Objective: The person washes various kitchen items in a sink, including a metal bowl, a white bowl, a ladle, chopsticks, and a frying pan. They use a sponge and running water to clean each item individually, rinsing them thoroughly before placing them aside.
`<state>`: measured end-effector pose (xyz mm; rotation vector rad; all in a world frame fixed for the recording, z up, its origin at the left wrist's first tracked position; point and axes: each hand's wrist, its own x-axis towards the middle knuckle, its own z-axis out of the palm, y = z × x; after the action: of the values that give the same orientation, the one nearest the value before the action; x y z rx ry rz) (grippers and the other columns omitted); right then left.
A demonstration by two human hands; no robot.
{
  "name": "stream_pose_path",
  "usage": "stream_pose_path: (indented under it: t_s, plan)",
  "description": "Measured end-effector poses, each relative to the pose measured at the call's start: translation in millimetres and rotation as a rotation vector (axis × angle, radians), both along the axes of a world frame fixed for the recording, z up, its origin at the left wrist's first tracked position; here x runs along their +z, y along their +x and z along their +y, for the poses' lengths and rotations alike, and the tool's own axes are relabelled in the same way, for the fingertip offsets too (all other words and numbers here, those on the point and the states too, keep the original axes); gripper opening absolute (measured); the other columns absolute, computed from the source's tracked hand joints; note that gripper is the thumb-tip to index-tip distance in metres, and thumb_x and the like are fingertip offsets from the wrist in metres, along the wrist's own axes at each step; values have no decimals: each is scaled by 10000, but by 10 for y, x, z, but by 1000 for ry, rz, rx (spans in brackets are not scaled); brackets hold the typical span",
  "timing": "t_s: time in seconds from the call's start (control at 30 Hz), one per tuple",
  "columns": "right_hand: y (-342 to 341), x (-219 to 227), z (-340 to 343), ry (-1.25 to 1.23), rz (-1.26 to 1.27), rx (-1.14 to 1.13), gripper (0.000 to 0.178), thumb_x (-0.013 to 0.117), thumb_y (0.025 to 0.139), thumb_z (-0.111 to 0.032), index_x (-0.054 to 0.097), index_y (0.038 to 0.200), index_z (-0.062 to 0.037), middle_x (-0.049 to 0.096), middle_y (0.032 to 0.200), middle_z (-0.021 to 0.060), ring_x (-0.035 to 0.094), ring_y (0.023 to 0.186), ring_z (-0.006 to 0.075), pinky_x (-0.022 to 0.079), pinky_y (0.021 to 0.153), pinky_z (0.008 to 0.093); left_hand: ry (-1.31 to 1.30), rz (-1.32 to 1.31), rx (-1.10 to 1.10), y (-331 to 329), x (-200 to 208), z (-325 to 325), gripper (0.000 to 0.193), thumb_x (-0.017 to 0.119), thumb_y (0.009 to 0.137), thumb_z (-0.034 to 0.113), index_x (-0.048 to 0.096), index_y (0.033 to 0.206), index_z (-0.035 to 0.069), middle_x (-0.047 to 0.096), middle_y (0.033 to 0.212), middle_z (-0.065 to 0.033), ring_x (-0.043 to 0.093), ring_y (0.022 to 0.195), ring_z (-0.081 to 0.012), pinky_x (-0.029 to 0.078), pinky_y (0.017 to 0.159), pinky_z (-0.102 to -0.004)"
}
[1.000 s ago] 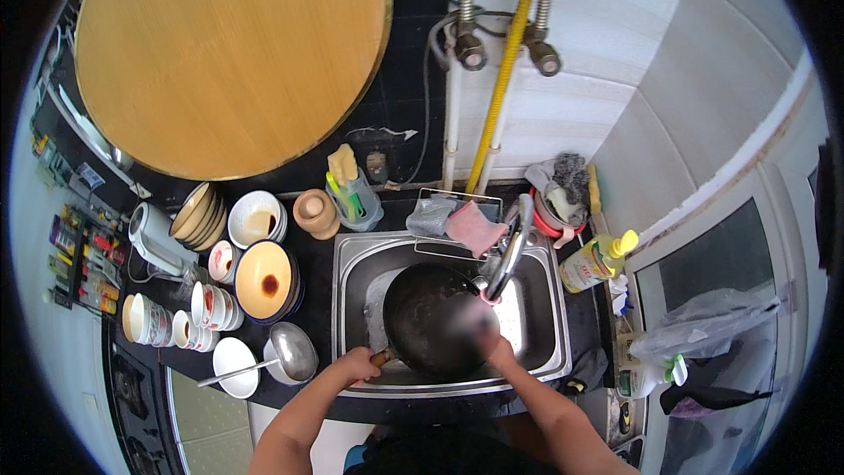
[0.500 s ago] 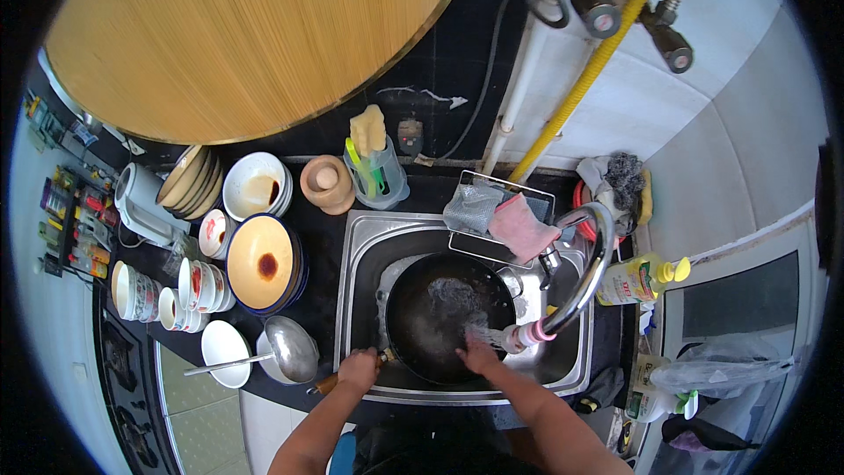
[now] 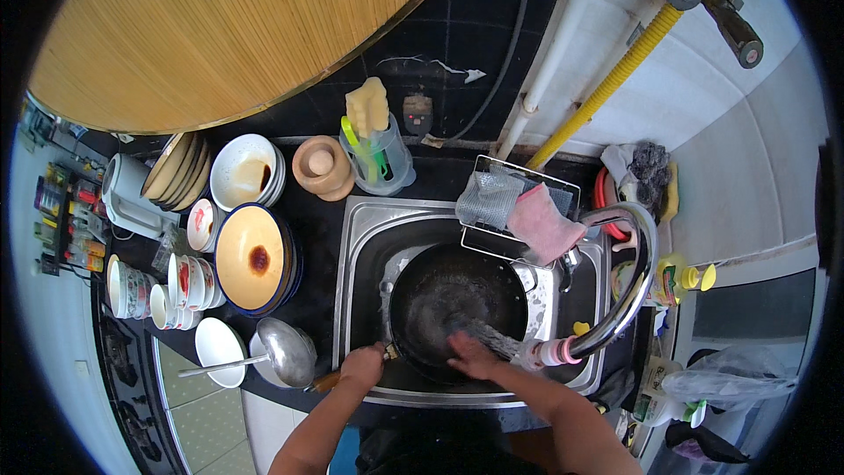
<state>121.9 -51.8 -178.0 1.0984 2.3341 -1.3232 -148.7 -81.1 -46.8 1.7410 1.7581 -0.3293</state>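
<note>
A black wok (image 3: 457, 286) rests in the stainless steel sink (image 3: 352, 237), with some water in it. My left hand (image 3: 362, 368) is closed round its wooden handle (image 3: 327, 382), near the sink's front edge. Inside the wok, low on its right side, my right hand (image 3: 475, 355) has its fingers apart and holds nothing. Water runs from the curved faucet (image 3: 649, 255), whose pink and white nozzle (image 3: 547, 354) is just right of that hand. The stream falls into the wok beside the fingers.
A wire rack with a pink cloth (image 3: 547, 222) spans the sink's back right. Left of the sink are stacked bowls (image 3: 255, 259), a ladle (image 3: 286, 352) and a wooden mortar (image 3: 322, 169). A yellow detergent bottle (image 3: 673, 277) stands at the right.
My right hand has shifted slightly left in the wok, its fingers now more spread. The water stream slants further left. My left hand keeps the handle, and the view has tilted a little.
</note>
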Motion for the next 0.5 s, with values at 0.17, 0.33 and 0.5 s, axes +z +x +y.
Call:
stream_pose_path:
  t_s: [0.17, 0.33, 0.5]
  plan:
    - [-89, -351, 719, 393, -43, -445, 582, 417, 833, -355, 262, 1280, -17, 208, 1338, 216, 179, 1244, 353, 176, 991, 449, -61, -5, -21, 9, 26, 59, 257, 546, 710, 128, 499, 942, 30, 592, 823, -192, 581, 759, -340, 473, 664, -433]
    - [-670, -9, 408, 132, 161, -8, 585, 430, 827, -344, 258, 1285, -22, 214, 1334, 221, 185, 1240, 363, 164, 998, 457, -25, 0, -2, 25, 57, 38, 184, 508, 711, 105, 516, 881, 36, 597, 811, -179, 585, 753, -332, 472, 666, -425]
    - [177, -50, 131, -81, 3, 119, 610, 370, 861, -394, 205, 1312, -18, 135, 1373, 210, 91, 1284, 333, 101, 1035, 416, -11, -3, -3, 27, 14, 30, 144, 490, 711, 91, 528, 840, 38, 599, 797, -179, 587, 737, -334, 474, 662, -418]
